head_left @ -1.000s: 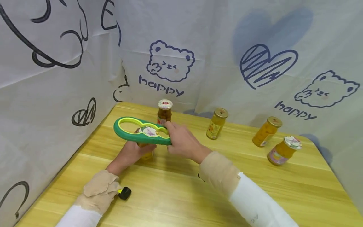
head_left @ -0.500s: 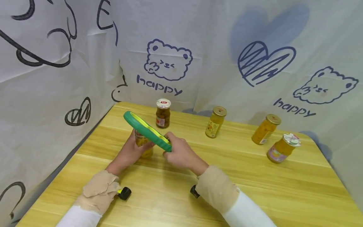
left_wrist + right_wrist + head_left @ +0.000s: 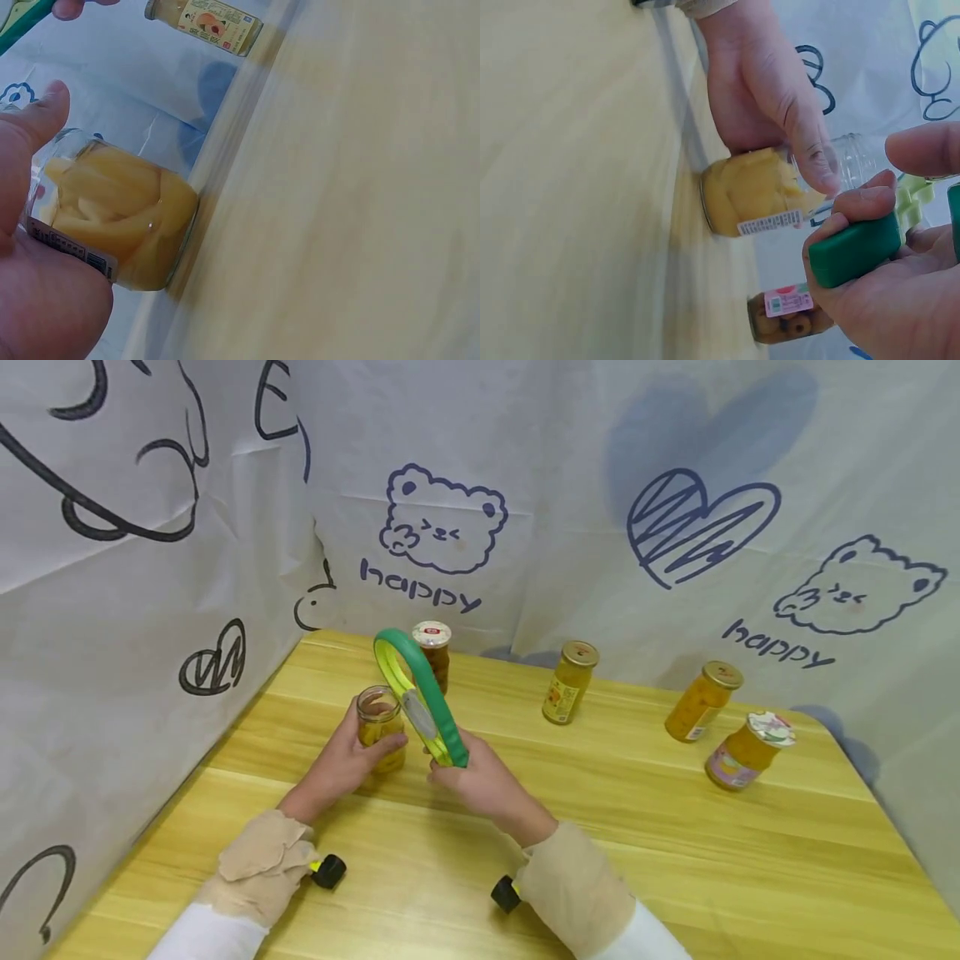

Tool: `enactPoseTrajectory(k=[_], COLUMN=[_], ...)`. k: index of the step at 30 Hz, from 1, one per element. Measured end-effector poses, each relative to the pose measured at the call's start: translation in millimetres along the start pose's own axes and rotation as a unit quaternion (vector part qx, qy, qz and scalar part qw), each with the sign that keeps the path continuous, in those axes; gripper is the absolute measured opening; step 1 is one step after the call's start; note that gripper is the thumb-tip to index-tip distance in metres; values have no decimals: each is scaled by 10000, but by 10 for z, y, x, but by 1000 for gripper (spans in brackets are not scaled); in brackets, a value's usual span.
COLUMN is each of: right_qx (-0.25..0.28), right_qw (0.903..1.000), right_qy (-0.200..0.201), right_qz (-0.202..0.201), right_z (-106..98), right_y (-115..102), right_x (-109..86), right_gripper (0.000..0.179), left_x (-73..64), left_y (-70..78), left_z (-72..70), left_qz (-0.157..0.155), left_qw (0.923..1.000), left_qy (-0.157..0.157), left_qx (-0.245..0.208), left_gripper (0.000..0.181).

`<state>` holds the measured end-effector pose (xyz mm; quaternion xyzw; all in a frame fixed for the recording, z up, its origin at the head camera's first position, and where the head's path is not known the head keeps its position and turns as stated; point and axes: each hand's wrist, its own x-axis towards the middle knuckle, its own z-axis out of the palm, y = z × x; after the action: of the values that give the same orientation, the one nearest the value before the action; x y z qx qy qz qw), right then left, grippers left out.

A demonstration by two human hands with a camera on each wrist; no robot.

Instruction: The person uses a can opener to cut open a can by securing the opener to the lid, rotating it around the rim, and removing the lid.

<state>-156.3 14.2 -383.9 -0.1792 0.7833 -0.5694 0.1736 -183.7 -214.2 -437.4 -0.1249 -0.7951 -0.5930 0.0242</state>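
My left hand (image 3: 337, 768) grips a glass jar (image 3: 380, 727) around its side, thumb across the front. Its mouth is bare, and yellow fruit pieces fill the lower part, seen closely in the left wrist view. The jar stands upright on the wooden table. Just right of it, my right hand (image 3: 491, 781) holds a green jar opener (image 3: 431, 681) with a yellow-green inner edge by one end, tilted up. A greyish round lid (image 3: 418, 714) sits in the opener. The right wrist view shows fingers curled round the opener's green end (image 3: 855, 251).
Behind the opener stands a dark fruit jar (image 3: 432, 639) with a white lid, partly covered. Farther right are a yellow jar (image 3: 567, 687), an orange jar (image 3: 701, 703) and a white-lidded jar (image 3: 746, 752). Sheeted walls (image 3: 555, 568) border the table (image 3: 637, 810) at the back and left.
The opener has gone from lying flat over the jar to tilted up on its right, with the lid in it. The jar's mouth has come into view. My left hand keeps its hold.
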Motion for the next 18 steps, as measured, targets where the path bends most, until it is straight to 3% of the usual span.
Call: enactPoseTrajectory(k=[10, 18], right_qx=[1129, 2074], right_qw=[9931, 9762], right_qy=[-222, -620], right_qz=[205, 160], right_z=[68, 42], right_y=[85, 122], right_x=[-34, -44], right_gripper=[34, 19], left_x=[-31, -4], left_y=[-22, 2], left_z=[-47, -34], left_qz=[-56, -156], left_qw=[10000, 9996], left_qy=[5, 107], left_qx=[22, 221], left_gripper=[80, 86])
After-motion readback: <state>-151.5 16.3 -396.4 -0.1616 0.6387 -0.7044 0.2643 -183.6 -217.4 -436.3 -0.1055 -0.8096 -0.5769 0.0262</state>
